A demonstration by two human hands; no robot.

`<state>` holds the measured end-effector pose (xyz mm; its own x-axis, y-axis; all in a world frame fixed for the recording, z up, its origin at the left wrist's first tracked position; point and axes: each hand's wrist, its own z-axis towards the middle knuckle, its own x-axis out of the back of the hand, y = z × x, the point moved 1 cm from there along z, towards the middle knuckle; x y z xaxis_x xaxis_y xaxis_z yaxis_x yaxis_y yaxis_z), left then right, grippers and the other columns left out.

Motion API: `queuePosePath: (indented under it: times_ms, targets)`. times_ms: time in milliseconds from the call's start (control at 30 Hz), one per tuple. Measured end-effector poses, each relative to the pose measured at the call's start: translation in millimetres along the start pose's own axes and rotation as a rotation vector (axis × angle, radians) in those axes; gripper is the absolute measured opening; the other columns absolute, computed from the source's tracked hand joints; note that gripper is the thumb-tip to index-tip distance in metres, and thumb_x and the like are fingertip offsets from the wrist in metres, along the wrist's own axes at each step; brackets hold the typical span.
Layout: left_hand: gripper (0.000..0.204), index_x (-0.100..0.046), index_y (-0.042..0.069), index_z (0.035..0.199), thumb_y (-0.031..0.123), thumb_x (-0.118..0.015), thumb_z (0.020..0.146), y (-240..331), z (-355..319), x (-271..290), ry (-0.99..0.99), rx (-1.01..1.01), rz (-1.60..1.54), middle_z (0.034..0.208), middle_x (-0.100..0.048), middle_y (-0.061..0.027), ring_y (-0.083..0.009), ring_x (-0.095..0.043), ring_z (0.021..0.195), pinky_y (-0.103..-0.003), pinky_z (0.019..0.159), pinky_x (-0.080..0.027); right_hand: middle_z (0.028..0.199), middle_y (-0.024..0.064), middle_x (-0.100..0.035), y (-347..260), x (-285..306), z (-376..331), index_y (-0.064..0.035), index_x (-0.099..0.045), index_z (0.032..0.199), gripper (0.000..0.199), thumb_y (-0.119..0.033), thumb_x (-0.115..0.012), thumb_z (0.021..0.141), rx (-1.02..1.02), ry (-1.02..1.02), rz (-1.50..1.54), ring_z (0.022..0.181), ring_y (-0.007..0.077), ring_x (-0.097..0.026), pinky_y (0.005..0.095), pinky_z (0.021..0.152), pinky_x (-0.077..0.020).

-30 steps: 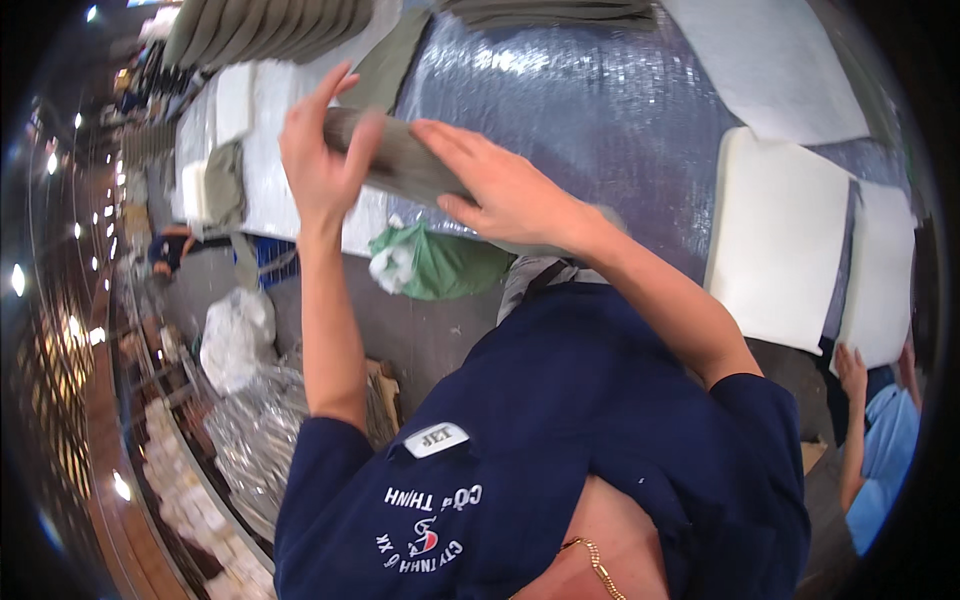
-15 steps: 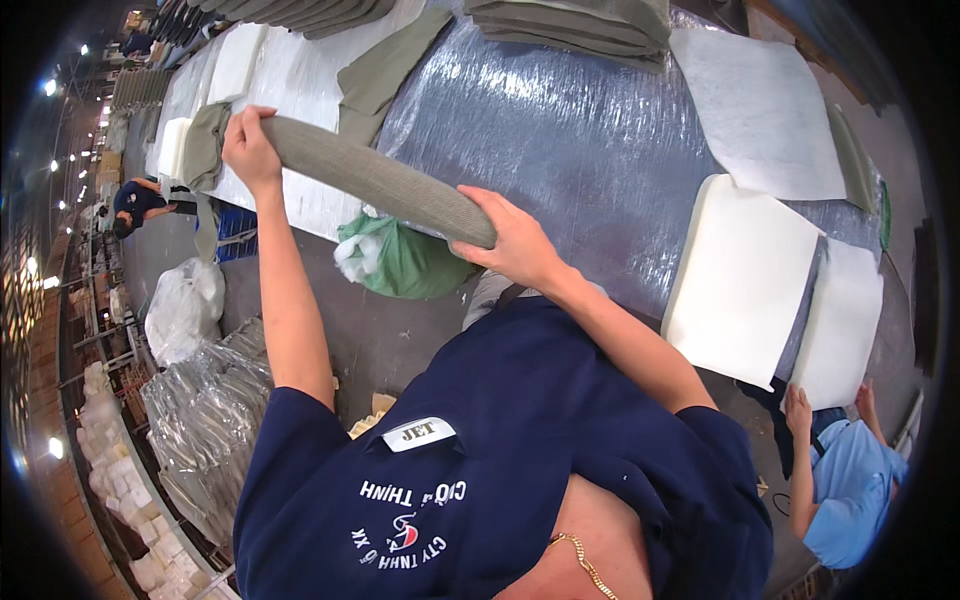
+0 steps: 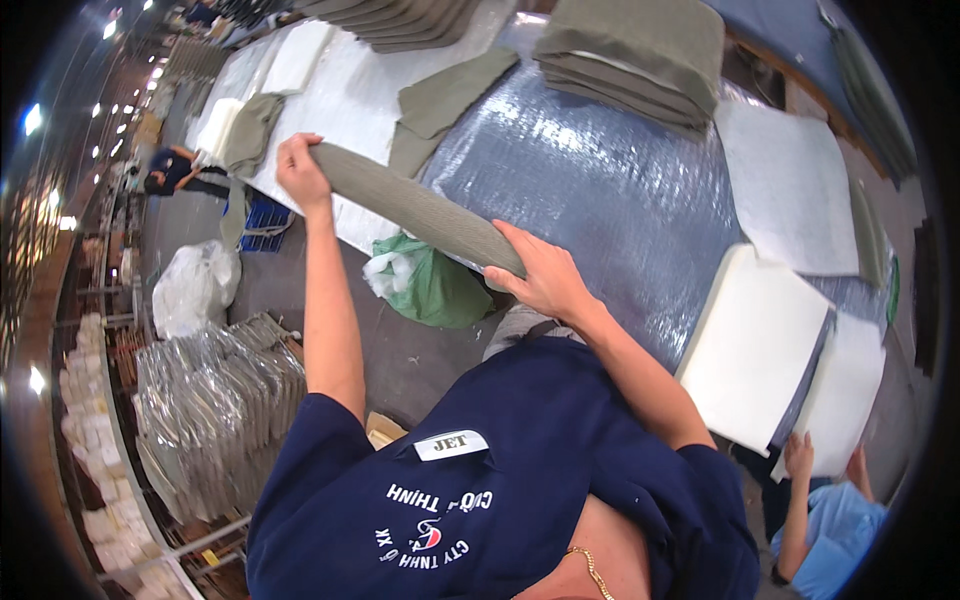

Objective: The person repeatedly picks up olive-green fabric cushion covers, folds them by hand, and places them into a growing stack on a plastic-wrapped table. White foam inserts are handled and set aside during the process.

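A long grey-green fabric-covered cushion, seen edge-on, is held up slantwise near the table's front edge. My left hand grips its far left end, fingers bent around it. At the nearer right end, my right hand clasps it, thumb on the near side and fingers over the top. Behind it lie loose grey-green fabric pieces on the table, and a crumpled grey-green cover sits beyond my left hand. Just below the cushion is a green bag with white stuffing showing at its mouth.
Folded grey-green covers are stacked on the plastic-covered table. On the right lie a white batting sheet and a white foam pad; a co-worker in light blue holds another white pad. Plastic-wrapped goods stand left.
The view has shifted, so the table and surroundings appear farther right and lower. Both hands keep hold of the cushion, which stays at a similar slant.
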<state>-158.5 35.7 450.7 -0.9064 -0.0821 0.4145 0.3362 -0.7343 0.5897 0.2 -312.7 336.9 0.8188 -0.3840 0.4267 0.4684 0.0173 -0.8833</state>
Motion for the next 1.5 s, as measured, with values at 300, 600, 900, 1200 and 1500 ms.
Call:
queuePosePath:
  times_ms: [300, 600, 900, 1200, 1500]
  targets:
    - [0.075, -0.009, 0.006, 0.166, 0.047, -0.039, 0.111, 79.3, -176.6, -74.7, -0.032, 0.565, -0.82, 0.172, -0.015, -0.0081, -0.0236, -0.02, 0.156, -0.036, 0.125, -0.017, 0.082, 0.0243, -0.072, -62.0, 23.0, -1.0, 0.0039, -0.06, 0.134, 0.057, -0.034, -0.07, 0.093, 0.032, -0.016, -0.275, 0.075, 0.0396, -0.071, 0.0437, 0.069, -0.0574]
    - [0.072, -0.012, 0.003, 0.165, 0.04, -0.04, 0.11, 135.5, -221.4, -99.3, -0.164, 0.601, -0.686, 0.172, -0.013, -0.0152, -0.0275, -0.013, 0.158, -0.038, 0.127, -0.011, 0.117, 0.0226, -0.074, 40.9, 60.6, 0.8, -0.003, -0.067, 0.133, 0.056, -0.048, -0.057, 0.102, -0.296, 0.034, 0.211, 0.109, 0.0284, -0.071, 0.0399, 0.097, -0.0535]
    - [0.079, -0.01, -0.005, 0.163, 0.03, -0.05, 0.105, 179.8, -216.8, -88.7, -0.389, 0.65, -0.907, 0.171, -0.01, -0.0242, -0.0321, -0.008, 0.16, -0.04, 0.128, -0.006, 0.169, 0.0181, -0.022, -20.7, 26.0, -18.1, -0.0047, -0.014, 0.166, 0.085, -0.041, -0.054, 0.101, -0.231, 0.038, 0.796, 0.154, 0.0304, -0.027, 0.0378, 0.125, -0.0214]
    - [0.078, -0.012, -0.001, 0.165, 0.047, -0.041, 0.11, 229.3, -183.8, -160.3, -1.045, 0.385, -1.136, 0.172, -0.014, -0.0175, -0.0266, -0.013, 0.158, -0.038, 0.128, -0.013, 0.17, 0.0195, -0.012, -33.6, 56.8, -39.0, -0.0065, -0.003, 0.167, 0.099, -0.033, -0.062, 0.092, -0.102, 0.738, 0.705, 0.155, 0.0353, -0.021, 0.0429, 0.125, -0.0224]
    - [0.076, -0.031, 0.002, 0.161, 0.058, -0.032, 0.11, 149.1, -285.3, -235.7, -1.471, 1.059, -1.129, 0.161, -0.038, -0.0145, -0.0253, -0.037, 0.147, -0.037, 0.123, -0.028, 0.17, 0.0191, -0.019, -12.8, 61.3, -35.0, -0.0016, -0.013, 0.165, 0.064, -0.021, -0.039, 0.11, -0.24, 0.925, 0.347, 0.154, 0.0297, -0.022, 0.0415, 0.125, -0.0191]
